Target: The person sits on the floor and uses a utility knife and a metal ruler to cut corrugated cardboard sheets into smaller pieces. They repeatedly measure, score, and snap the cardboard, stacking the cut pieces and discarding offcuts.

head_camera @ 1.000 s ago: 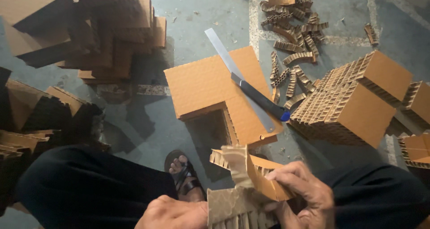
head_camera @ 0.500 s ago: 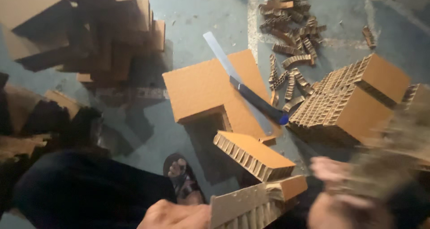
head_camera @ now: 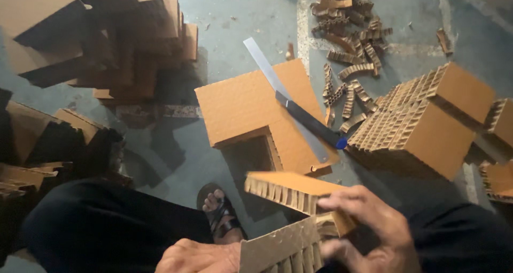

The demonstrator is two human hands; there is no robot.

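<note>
While we look down past our own knees, the notes run from the biggest thing to the smallest.

Floor: grey-green concrete (head_camera: pixel 240 16), painted lines across it, offcuts lying about.
Stacks at left: we see brown honeycomb cardboard blocks (head_camera: pixel 107 32) piled high, more in shadow below them.
Blocks at right: stepped honeycomb cardboard pieces (head_camera: pixel 427 118) stand with their cells open toward us.
L-shaped board: flat L-shaped cardboard sheet (head_camera: pixel 251 104) lies on the floor between the two piles, notch at its lower left.
Held piece: honeycomb cardboard piece (head_camera: pixel 291 190) sits low in the view, above our lap, open cells facing us; a second section runs down from it toward the frame edge.
Right hand: our right hand (head_camera: pixel 368 225) is clasped on the held piece at its right end, fingers curled over the top edge.
Left hand: our left hand (head_camera: pixel 197 257) lies against the lower section; only its knuckles show, so we cannot tell whether it grips or merely steadies.
Knife: long blade with dark handle (head_camera: pixel 296 110) rests diagonally on the L-shaped board, untouched by either hand.
Sandal: a foot in a dark sandal (head_camera: pixel 219 214) sits just left of the held piece.
Scrap strips: narrow trimmed strips (head_camera: pixel 347 54) are heaped beyond the knife.
Progress, as we judge it: many blocks look cut and stacked, one piece is in hand, the knife lies idle; how many pieces remain, we cannot tell.
</note>
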